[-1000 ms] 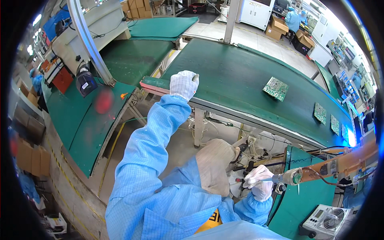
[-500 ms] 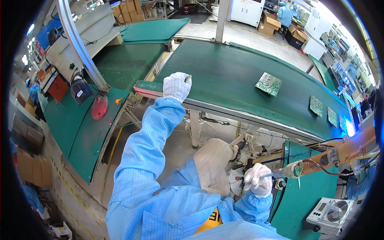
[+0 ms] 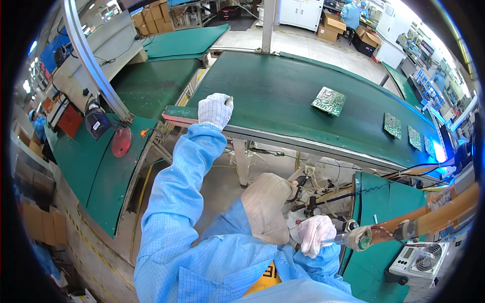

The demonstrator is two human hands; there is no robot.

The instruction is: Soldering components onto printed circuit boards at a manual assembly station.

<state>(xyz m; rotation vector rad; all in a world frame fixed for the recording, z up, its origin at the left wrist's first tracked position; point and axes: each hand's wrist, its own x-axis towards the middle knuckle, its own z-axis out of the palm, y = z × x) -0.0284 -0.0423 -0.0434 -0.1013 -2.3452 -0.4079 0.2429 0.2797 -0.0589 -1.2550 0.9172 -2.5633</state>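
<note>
My left hand (image 3: 215,110), in a white checked glove, is closed with its fingers curled on the near left edge of the green conveyor belt (image 3: 252,86). What it holds, if anything, is hidden. My right hand (image 3: 317,235), in a whitish glove, is low in front of my body, beside the end of an orange-brown tube (image 3: 439,214) with a clear nozzle. Its fingers are folded in, and I cannot see anything inside them. On the belt to the right lies a green circuit board (image 3: 329,101); several more, such as this board (image 3: 392,125), trail toward a bright blue light.
A second green-topped bench (image 3: 116,177) stands at left with a red disc (image 3: 122,142) and a black scanner-like device (image 3: 97,121). A metal post (image 3: 93,60) rises beside it. At lower right, a white box with a fan (image 3: 417,262) sits on another green surface.
My right hand has moved down and left, away from the light-blue tip by the tube. My left hand remains at the belt edge. The whole view has shifted slightly.
</note>
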